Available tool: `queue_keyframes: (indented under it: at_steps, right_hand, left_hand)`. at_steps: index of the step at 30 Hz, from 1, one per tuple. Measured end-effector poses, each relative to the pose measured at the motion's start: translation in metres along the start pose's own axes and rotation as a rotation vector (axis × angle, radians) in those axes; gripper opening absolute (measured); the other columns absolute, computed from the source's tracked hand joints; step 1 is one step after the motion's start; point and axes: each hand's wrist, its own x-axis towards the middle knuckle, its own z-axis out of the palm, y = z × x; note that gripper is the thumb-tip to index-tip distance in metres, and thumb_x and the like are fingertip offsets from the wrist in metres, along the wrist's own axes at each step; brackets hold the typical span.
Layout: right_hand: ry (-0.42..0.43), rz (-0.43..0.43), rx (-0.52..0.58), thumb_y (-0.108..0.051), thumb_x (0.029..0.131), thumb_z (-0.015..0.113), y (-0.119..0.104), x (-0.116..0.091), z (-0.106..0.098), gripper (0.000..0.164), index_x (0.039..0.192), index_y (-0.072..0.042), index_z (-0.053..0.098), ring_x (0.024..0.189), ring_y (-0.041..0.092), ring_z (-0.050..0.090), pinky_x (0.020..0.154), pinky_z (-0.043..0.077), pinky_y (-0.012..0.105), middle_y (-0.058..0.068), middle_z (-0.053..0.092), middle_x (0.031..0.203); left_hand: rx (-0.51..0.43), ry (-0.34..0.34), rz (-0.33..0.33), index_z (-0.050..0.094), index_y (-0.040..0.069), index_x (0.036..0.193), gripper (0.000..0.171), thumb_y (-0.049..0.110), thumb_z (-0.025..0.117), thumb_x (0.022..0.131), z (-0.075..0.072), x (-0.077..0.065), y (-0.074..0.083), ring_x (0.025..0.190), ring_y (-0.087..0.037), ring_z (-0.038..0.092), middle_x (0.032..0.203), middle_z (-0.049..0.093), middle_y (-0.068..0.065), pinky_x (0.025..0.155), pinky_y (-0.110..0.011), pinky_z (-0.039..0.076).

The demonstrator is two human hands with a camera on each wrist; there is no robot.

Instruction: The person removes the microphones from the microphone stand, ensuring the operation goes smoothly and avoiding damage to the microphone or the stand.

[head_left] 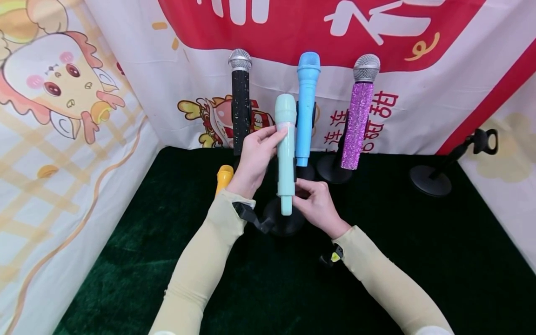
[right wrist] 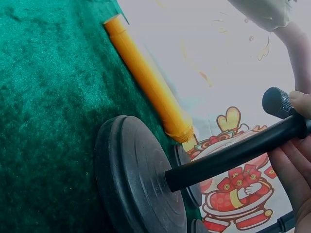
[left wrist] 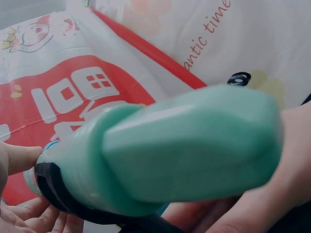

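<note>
A mint-green microphone [head_left: 286,158] stands upright in the middle of the head view, in the clip [left wrist: 51,187] of a black stand. My left hand [head_left: 256,160] pinches its body just below the rounded head, thumb on the front. Lower down, my right hand [head_left: 317,204] grips the top of the stand pole [right wrist: 233,155]. The right wrist view shows its thumb at a ridged knob [right wrist: 278,103] and fingers below the pole. The round stand base [right wrist: 138,179] rests on the green cloth.
Behind stand a black microphone [head_left: 240,107], a blue microphone [head_left: 307,107] and a purple glittery microphone [head_left: 358,121] on stands. A yellow microphone [right wrist: 150,80] lies on the green cloth [head_left: 138,260] at left. Another stand [head_left: 431,180], without a microphone, is at right. A printed curtain [head_left: 284,37] hangs behind.
</note>
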Motion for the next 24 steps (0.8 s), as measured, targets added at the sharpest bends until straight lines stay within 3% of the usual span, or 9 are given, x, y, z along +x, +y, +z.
queue_keyframes:
  at_steps: [6, 10, 15, 24]
  right_hand:
    - [-0.013, 0.008, 0.013, 0.006, 0.087, 0.078, -0.001, 0.002, 0.0, 0.018, 0.105, 0.004, 0.076, 0.084, 0.019, 0.073, 0.078, 0.06, 0.033, 0.011, 0.076, 0.094]
    - [-0.042, 0.065, 0.063, 0.006, 0.089, 0.076, -0.001, 0.001, -0.002, 0.02, 0.109, 0.004, 0.075, 0.089, 0.021, 0.073, 0.081, 0.06, 0.038, 0.01, 0.076, 0.096]
    - [-0.067, 0.153, 0.117, 0.005, 0.089, 0.076, 0.0, 0.001, -0.003, 0.023, 0.112, 0.005, 0.073, 0.091, 0.021, 0.072, 0.082, 0.06, 0.035, 0.012, 0.075, 0.099]
    - [-0.091, 0.204, 0.169, 0.004, 0.09, 0.075, 0.0, 0.003, -0.005, 0.023, 0.112, 0.006, 0.072, 0.092, 0.023, 0.073, 0.084, 0.059, 0.035, 0.013, 0.075, 0.1]
  left_hand:
    - [-0.023, 0.015, 0.008, 0.066, -0.006, 0.127, 0.035, 0.017, 0.069, 0.1, 0.001, 0.003, 0.0, 0.096, -0.021, 0.065, 0.118, 0.067, -0.016, 0.097, -0.038, 0.052]
    - [-0.024, -0.025, 0.014, 0.065, -0.005, 0.127, 0.036, 0.018, 0.068, 0.1, 0.001, 0.002, -0.001, 0.098, -0.022, 0.064, 0.12, 0.066, -0.016, 0.098, -0.038, 0.052]
    - [-0.023, -0.076, -0.005, 0.062, 0.0, 0.134, 0.042, 0.023, 0.07, 0.1, -0.004, -0.001, -0.004, 0.106, -0.024, 0.064, 0.126, 0.064, -0.014, 0.098, -0.036, 0.052]
    - [0.015, -0.138, -0.028, 0.056, 0.003, 0.142, 0.053, 0.017, 0.075, 0.095, -0.013, -0.011, -0.001, 0.115, -0.026, 0.063, 0.129, 0.065, -0.012, 0.1, -0.036, 0.051]
